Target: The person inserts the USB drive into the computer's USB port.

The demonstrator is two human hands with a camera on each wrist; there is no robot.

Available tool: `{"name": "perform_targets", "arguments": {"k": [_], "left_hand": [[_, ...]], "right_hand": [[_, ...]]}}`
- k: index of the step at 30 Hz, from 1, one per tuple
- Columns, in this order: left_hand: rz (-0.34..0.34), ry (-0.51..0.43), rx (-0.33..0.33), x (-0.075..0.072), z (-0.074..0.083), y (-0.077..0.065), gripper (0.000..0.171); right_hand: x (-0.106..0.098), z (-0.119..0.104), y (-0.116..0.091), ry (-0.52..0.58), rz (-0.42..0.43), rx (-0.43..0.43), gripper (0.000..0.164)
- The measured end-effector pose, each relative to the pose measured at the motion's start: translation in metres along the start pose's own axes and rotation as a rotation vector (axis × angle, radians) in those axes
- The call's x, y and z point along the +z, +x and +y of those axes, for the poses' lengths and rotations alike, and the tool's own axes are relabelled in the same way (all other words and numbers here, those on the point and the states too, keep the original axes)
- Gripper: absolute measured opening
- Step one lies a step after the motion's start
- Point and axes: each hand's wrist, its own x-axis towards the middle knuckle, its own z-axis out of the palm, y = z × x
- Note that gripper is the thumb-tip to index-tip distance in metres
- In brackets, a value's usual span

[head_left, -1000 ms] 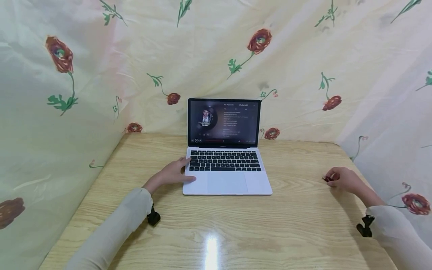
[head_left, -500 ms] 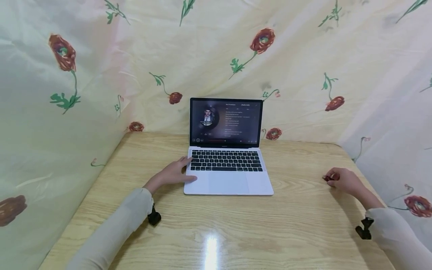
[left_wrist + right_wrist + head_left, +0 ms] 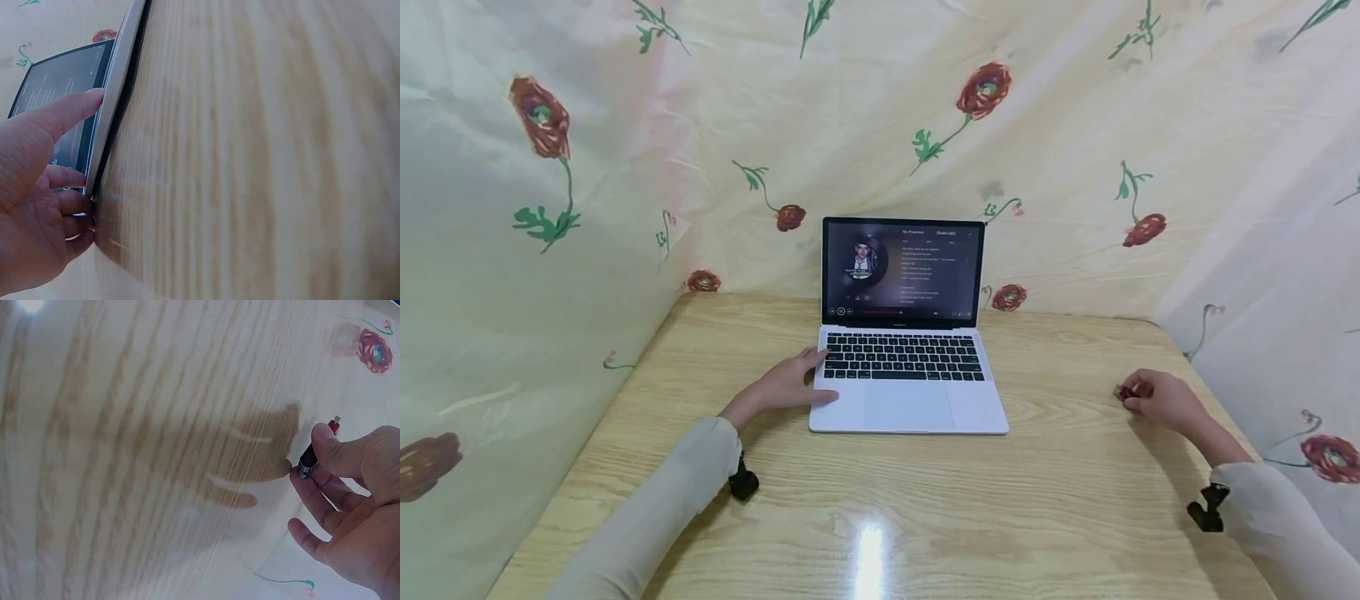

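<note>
A silver laptop [image 3: 906, 408] stands with its lid up and its screen lit at the middle of the table. At its left edge rests my left hand [image 3: 784, 382], thumb and forefinger spread apart over the rim. In the left wrist view, the other fingers [image 3: 78, 205] lie against the laptop's side, close to the tabletop. Well to the right of the laptop, my right hand [image 3: 1168, 402] pinches a small USB flash drive [image 3: 308, 456] between thumb and fingertips. It is dark and red with a metal plug, which points away from the palm in the right wrist view.
The wooden table [image 3: 925, 500] extends around the laptop and carries a bright light reflection near the front. A floral cloth [image 3: 880, 125] hangs behind the table and along both sides. Each wrist wears a black camera.
My right hand has shifted slightly up and left, turning the USB flash drive so its plug shows more. My left hand stays at the laptop's edge. The head view has shifted slightly.
</note>
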Motion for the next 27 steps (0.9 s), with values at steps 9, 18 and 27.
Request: {"name": "perform_targets", "arguments": {"k": [9,18,27], "left_hand": [[0.006,-0.006,0.005,0.001,-0.003,0.001,0.095],[0.01,-0.024,0.014,0.002,-0.004,0.0,0.095],[0.009,-0.027,0.008,0.002,-0.003,-0.001,0.095]], "right_hand": [[0.0,-0.011,0.003,0.029,-0.012,0.01,0.017],[-0.001,-0.025,0.007,0.07,0.038,-0.043,0.021],[-0.012,-0.059,0.021,0.097,0.078,-0.073,0.018]]}}
